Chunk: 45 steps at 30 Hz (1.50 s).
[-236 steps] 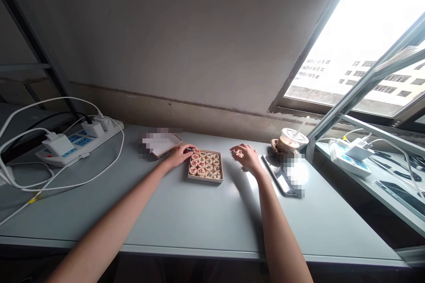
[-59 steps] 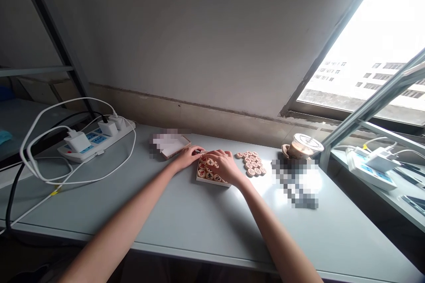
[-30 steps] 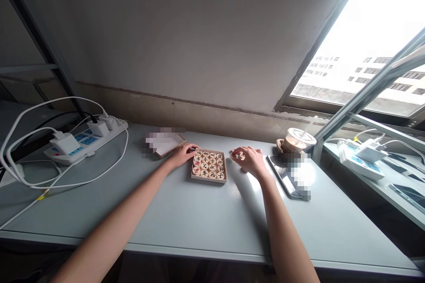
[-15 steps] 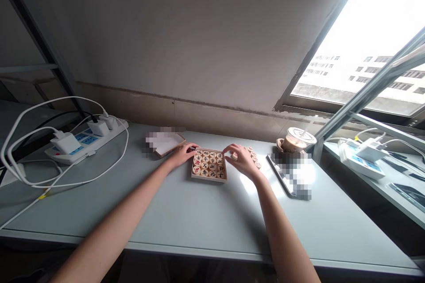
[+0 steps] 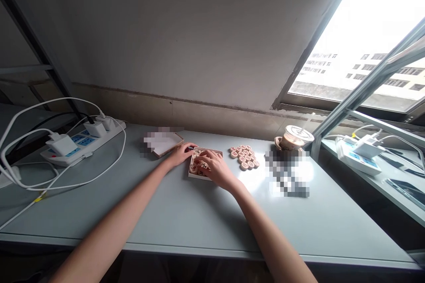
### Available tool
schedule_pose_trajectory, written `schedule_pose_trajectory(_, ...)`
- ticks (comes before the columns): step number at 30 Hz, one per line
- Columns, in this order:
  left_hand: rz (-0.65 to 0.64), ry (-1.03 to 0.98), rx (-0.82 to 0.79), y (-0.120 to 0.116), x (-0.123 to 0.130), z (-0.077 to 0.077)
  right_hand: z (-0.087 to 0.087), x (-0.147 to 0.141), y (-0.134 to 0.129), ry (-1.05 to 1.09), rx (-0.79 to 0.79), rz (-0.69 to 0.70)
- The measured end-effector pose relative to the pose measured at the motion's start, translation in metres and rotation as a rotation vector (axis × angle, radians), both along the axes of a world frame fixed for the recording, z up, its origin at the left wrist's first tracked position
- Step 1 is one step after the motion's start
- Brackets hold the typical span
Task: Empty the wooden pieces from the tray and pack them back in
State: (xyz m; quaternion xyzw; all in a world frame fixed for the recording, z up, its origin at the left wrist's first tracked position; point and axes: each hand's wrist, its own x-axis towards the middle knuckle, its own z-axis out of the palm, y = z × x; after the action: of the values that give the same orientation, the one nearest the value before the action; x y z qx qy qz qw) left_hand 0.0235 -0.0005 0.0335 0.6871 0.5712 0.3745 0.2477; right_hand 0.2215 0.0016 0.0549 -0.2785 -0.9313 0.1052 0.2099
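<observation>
A shallow square box [image 5: 190,174] holds round wooden Chinese chess pieces [image 5: 193,169] marked with characters. At its far left corner my left hand [image 5: 181,154] rests with bent fingers gripping the edge. My right hand [image 5: 217,169] lies over the pieces inside, fingers spread and thumb apart, hiding the box's right half. Whether its fingertips pinch a piece is hidden. To the right of the box, a cluster of red-marked chess pieces [image 5: 245,157] lies flat on the table. The box lid [image 5: 166,143], partly pixelated, lies behind my left hand.
On the grey table [image 5: 186,221], a power strip [image 5: 89,141] with chargers and looping white cables [image 5: 109,172] takes up the left. A lidded drink cup [image 5: 295,138] with a straw stands at the back right, behind a pixelated patch. Metal frame bars [image 5: 345,106] slope beside the window.
My right hand has moved left from the box's right edge to over the pieces inside it. The loose red-marked cluster is now uncovered. My left hand stays at the box corner.
</observation>
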Motion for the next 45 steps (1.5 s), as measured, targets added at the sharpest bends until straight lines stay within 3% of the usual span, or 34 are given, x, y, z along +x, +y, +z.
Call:
schedule_pose_trajectory(7,-0.004,-0.009,-0.017,-0.001,-0.001,0.001,0.013,0.003,-0.004,0.059,-0.032,-0.004)
schedule_pose_trajectory(13,-0.019,-0.042,-0.03,0.001,-0.002,-0.001,0.033,0.043,0.019,-0.004,0.003,-0.25)
schedule_pose_trajectory(19,-0.017,-0.059,-0.045,0.0,-0.002,-0.001,0.02,0.077,0.041,-0.239,0.104,-0.39)
schedule_pose_trajectory(25,-0.013,-0.061,-0.05,0.0,0.0,0.0,0.014,0.084,0.045,-0.294,0.141,-0.464)
schedule_pose_trajectory(30,-0.013,-0.044,-0.04,-0.001,0.001,0.001,0.028,0.065,0.032,-0.164,0.029,-0.3)
schedule_pose_trajectory(33,-0.006,-0.031,-0.02,0.0,0.0,0.0,0.034,0.039,0.011,-0.036,-0.116,-0.052)
schedule_pose_trajectory(36,0.005,-0.029,-0.023,0.003,-0.001,-0.004,0.029,0.012,-0.011,0.0,-0.152,0.186)
schedule_pose_trajectory(40,-0.009,-0.015,-0.017,0.005,-0.002,-0.006,0.017,-0.006,-0.024,0.037,-0.12,0.218)
schedule_pose_trajectory(45,-0.007,-0.018,-0.011,0.003,-0.001,-0.004,0.012,-0.004,-0.022,0.125,-0.185,0.172)
